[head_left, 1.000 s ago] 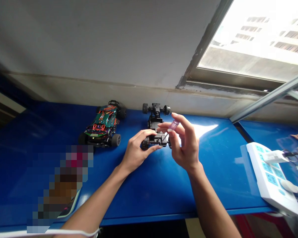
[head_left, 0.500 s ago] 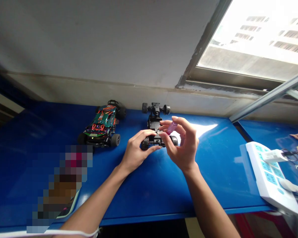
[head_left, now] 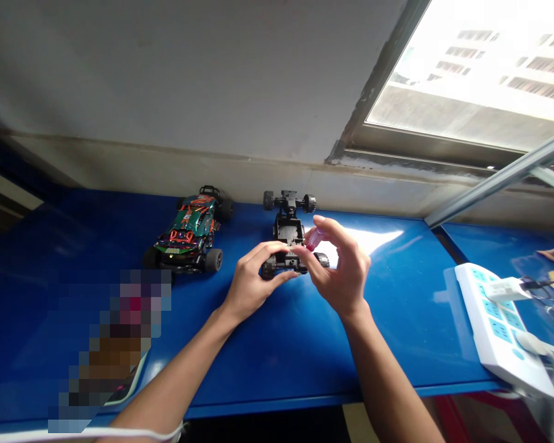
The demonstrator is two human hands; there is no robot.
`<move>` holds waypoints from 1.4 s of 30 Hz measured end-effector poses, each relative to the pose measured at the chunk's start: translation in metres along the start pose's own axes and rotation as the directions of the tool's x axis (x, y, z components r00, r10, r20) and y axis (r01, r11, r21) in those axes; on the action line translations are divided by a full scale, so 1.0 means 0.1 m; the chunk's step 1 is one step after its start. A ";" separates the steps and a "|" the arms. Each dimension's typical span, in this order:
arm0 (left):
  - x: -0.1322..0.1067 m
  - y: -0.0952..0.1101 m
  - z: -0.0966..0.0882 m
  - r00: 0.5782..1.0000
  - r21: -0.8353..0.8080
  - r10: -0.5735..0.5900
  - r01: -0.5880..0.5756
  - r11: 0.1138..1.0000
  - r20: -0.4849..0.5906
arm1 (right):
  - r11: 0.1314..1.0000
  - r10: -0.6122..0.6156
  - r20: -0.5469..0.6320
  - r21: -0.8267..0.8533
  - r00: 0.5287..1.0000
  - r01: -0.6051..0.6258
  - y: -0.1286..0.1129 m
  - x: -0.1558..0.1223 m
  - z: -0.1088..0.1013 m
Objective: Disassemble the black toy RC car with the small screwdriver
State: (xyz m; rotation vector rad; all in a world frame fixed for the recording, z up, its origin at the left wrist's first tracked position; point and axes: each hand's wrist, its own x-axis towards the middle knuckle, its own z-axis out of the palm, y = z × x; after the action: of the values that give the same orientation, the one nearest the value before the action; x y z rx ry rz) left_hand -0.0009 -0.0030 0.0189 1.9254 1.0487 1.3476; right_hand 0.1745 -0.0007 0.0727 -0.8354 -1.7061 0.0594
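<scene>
A bare black toy-car chassis [head_left: 289, 237] with small wheels lies on the blue table [head_left: 397, 320], its far axle near the wall. My left hand [head_left: 253, 280] grips the chassis at its near end, thumb under and fingers over. My right hand [head_left: 339, 267] pinches a small screwdriver with a translucent pink handle [head_left: 314, 238], tip pointed down at the near part of the chassis.
A finished toy car with a green and orange body [head_left: 189, 237] stands left of the chassis. A white power strip [head_left: 498, 326] with plugs and cables lies at the right edge. A blurred patch covers something at the lower left. A window is at the upper right.
My right hand has lowered and moved left with the screwdriver, bringing its tip down to the chassis. My left hand has stayed on the chassis.
</scene>
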 end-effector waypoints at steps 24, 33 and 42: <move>-0.01 0.01 0.02 0.997 -0.054 -0.078 0.077 0.996 -0.010 | 0.944 0.097 0.406 -0.326 0.909 0.046 -0.24 0.50 -0.48; -0.02 0.00 0.01 0.998 -0.027 -0.069 0.069 0.997 0.001 | 0.890 0.316 0.687 -0.454 0.654 0.047 -0.49 0.91 -0.51; -0.02 0.02 0.01 0.999 0.006 -0.042 0.042 0.999 0.017 | 0.877 0.264 0.729 -0.454 0.632 0.156 -0.40 0.87 -0.52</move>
State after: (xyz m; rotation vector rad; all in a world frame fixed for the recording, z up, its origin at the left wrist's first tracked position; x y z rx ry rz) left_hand 0.0001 -0.0053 0.0192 1.9051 1.0800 1.3043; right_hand 0.1934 -0.0021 0.1802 -1.3728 -2.5913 0.0403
